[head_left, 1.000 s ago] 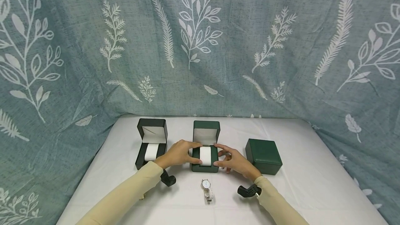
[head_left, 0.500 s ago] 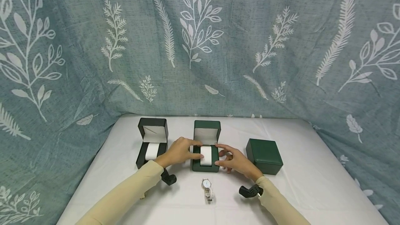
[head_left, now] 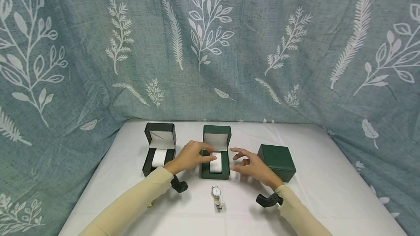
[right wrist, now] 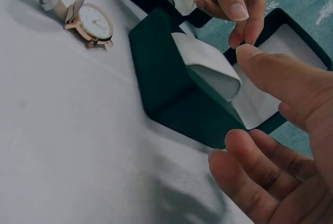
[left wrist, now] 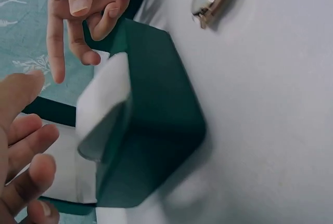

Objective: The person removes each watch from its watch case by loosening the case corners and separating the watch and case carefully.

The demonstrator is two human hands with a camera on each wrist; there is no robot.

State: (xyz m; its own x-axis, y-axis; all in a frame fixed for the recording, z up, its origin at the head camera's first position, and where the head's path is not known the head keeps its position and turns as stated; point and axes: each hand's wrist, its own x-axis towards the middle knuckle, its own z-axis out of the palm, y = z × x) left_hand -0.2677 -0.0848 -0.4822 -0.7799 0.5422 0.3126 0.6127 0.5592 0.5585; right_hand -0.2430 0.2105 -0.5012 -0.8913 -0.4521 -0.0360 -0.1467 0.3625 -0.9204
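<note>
An open green watch box (head_left: 215, 175) stands mid-table, its lid (head_left: 217, 129) tipped back and a white cushion (head_left: 215, 166) seated inside. From the left, my left hand (head_left: 191, 156) hovers over the box, loosely bent fingers holding nothing; its thumb overlaps the cushion in the head view. My right hand (head_left: 252, 165) is just off the box's right side, fingers spread and nothing in them. In the right wrist view the cushion (right wrist: 210, 60) sticks up from the box (right wrist: 161, 73). A wristwatch (head_left: 216, 192) with a pale strap and round white dial (right wrist: 94, 22) lies in front.
On the left stands an open black watch box (head_left: 148, 161) with a white cushion (head_left: 159, 158), partly behind the left forearm. A shut green box (head_left: 279, 160) stands right, behind the right hand. A small gold-coloured object (head_left: 150, 205) shows beside the left sleeve. A patterned curtain (head_left: 210, 83) hangs behind.
Both hands were at the rims of the green box's base. The right hand has drawn away to the right; the left has lifted slightly, its thumb shifting up and over the cushion.
</note>
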